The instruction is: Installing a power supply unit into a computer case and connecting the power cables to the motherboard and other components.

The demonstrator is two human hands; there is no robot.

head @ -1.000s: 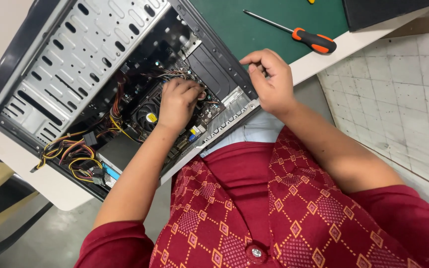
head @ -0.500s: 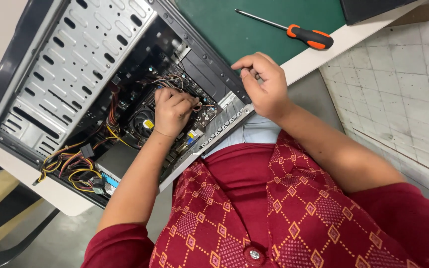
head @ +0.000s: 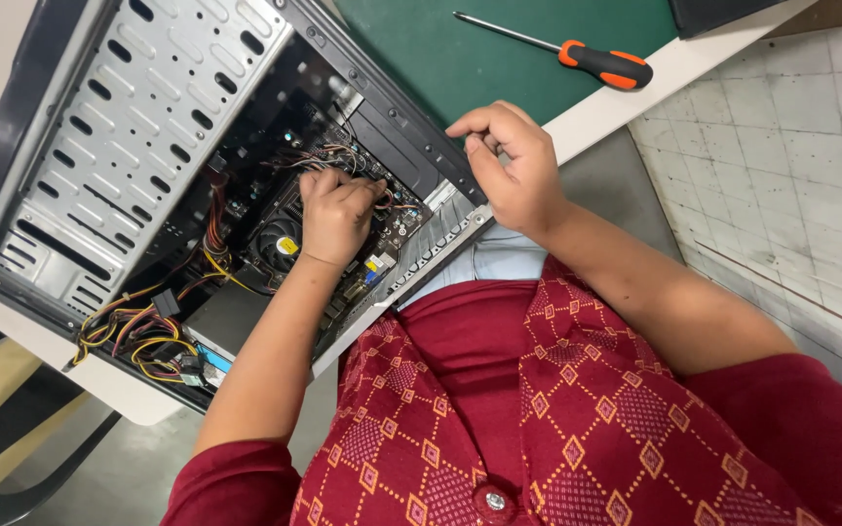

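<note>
Inside the open black metal computer case (head: 129, 127), which lies on its side on the white desk (head: 635, 83), the left hand (head: 335, 212) is curled down over the dark circuit board (head: 343, 268). Its grip is closed, fingers bunched together on a bundle of thin coloured wires (head: 343, 156) near the board's upper part; exactly which wire is pinched cannot be told. Just beside that hand, to the left, sits the round black cooling fan with a yellow sticker (head: 275, 248). The right hand (head: 509, 170) rests on the case's near rim, outside the opening, its fingers bent inward and thumb meeting the fingertips; whether something small is held between them cannot be told. A perforated grey metal drive cage (head: 138, 107) fills the case's left part, and a tangle of yellow, red and black power cables (head: 138, 331) spills out at the lower left corner. Well apart, an orange-and-black-handled screwdriver (head: 601, 66) lies on the green mat (head: 460, 58) on the desk.
</note>
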